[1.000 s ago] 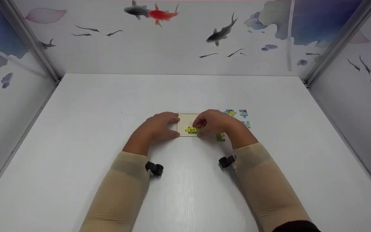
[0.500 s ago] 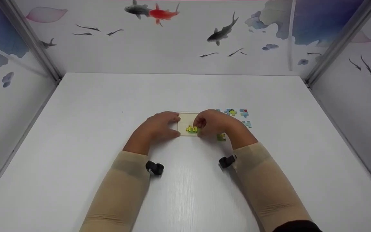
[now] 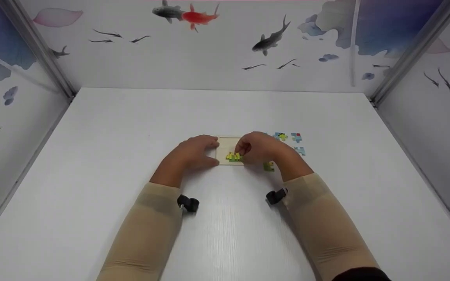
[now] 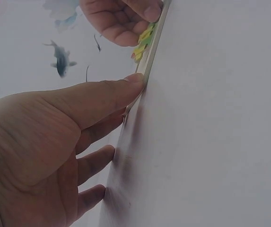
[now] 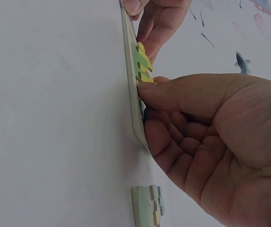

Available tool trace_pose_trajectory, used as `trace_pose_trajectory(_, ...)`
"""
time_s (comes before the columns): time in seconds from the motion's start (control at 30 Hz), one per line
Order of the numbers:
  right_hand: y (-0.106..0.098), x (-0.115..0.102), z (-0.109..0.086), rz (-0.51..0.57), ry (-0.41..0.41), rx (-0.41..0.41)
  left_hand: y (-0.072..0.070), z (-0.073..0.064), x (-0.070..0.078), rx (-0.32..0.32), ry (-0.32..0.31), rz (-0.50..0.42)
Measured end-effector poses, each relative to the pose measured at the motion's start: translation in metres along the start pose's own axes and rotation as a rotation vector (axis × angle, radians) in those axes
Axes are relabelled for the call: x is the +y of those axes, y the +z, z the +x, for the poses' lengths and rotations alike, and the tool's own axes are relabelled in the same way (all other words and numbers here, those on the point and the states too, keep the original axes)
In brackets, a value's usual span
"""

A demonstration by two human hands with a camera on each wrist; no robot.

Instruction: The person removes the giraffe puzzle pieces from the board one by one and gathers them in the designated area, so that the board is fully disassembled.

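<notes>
A shallow wooden puzzle tray [image 3: 223, 145] lies on the white table. My left hand [image 3: 191, 153] holds its left end, the thumb at the near corner and the index finger at the far one. In the left wrist view the left thumb [image 4: 104, 97] lies along the tray's rim. Within the tray, a yellow-and-green puzzle piece [image 3: 233, 157] sits near the front edge. My right hand [image 3: 262, 148] reaches over the tray's right part, thumb and curled fingers pinching a puzzle piece [image 5: 142, 112] beside the yellow-and-green one; the fingers hide most of it.
To the right of the tray lie several loose puzzle pieces: a blue-yellow one [image 3: 280, 136], one with a red dot [image 3: 296, 137], a light blue one [image 3: 299, 150] and a green one [image 3: 268, 166] by the right wrist. Printed panels [image 3: 225, 54] wall in the table.
</notes>
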State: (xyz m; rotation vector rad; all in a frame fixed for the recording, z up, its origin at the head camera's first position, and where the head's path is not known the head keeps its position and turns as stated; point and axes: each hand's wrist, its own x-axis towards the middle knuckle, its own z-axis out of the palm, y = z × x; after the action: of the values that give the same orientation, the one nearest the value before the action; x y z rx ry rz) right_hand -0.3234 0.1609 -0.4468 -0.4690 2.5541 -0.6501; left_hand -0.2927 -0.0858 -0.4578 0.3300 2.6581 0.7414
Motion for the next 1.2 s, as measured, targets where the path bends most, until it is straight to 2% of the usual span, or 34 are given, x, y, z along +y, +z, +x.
trace_pose_trajectory(0.33,0.000,0.001,0.000,-0.025,-0.019,0.011,0.000,0.000,0.001,-0.003,-0.014,0.000)
trace_pose_trajectory(0.77,-0.006,0.007,-0.006,-0.008,-0.024,0.035,0.001,0.002,-0.004,0.008,0.052,0.017)
trace_pose_trajectory(1.0,-0.025,0.021,-0.017,0.003,-0.055,0.007,0.001,0.002,-0.004,0.008,0.064,0.021)
trace_pose_trajectory(1.2,-0.048,0.045,-0.032,0.022,0.011,-0.011,0.001,0.001,-0.005,0.013,0.083,0.024)
